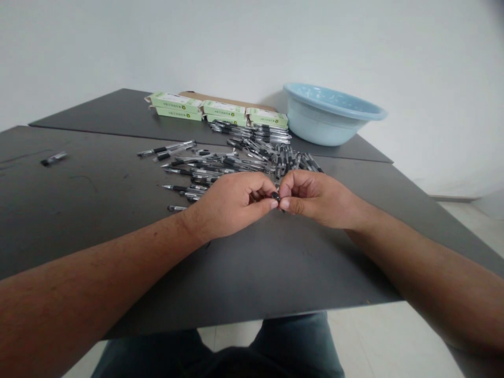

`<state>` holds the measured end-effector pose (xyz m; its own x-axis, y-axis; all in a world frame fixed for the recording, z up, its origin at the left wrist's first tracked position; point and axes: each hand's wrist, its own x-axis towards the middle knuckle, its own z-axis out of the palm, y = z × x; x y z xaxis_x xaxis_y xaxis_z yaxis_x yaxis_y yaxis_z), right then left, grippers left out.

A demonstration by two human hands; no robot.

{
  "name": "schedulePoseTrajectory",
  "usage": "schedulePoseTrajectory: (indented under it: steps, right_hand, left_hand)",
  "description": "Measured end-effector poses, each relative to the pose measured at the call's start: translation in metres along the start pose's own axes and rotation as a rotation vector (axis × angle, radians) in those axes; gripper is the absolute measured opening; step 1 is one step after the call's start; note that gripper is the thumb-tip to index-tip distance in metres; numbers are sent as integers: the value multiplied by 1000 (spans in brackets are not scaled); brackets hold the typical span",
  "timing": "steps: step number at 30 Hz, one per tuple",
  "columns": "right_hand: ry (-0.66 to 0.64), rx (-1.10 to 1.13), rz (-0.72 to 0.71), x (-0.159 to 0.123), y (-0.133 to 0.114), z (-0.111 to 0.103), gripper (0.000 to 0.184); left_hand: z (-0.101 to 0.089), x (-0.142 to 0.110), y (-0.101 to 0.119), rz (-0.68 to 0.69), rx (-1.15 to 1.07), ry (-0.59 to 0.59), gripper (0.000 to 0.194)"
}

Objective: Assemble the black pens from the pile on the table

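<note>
Over the near middle of the table, my left hand (236, 203) and my right hand (315, 199) meet fingertip to fingertip. Both are closed in a pinch on a small black pen part (276, 196). Most of it is hidden by the fingers, so I cannot tell whether a whole pen is there. Just beyond my hands lies a spread of clear pens (252, 149) with black grips, several of them partly covered by my left hand.
Several green and white boxes (177, 107) are stacked in a row at the back. A light blue basin (326, 123) stands to their right by the wall. One short clear-and-black pen piece (54, 158) lies far left on the dark table (244, 283).
</note>
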<state>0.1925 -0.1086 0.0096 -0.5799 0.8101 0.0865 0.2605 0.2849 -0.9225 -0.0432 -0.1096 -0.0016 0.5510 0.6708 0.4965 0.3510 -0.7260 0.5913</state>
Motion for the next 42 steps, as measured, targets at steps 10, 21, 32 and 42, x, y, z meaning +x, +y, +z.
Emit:
schedulePoseTrajectory:
  steps: [10,21,32,42]
  right_hand:
    - [8,-174,-225,-6,8,3,26]
    - [63,-439,-310,-9,1,3,22]
    - [138,-577,-385,-8,-4,6,22]
    - [207,-672,-343,-8,-6,19,33]
  left_hand:
    - [-1,0,-3,-10,-27,-1,7]
    - [0,1,-2,-53,-102,-15,8]
    - [4,1,-2,-199,-264,-5,12]
    - [10,2,-11,-315,-481,-35,15]
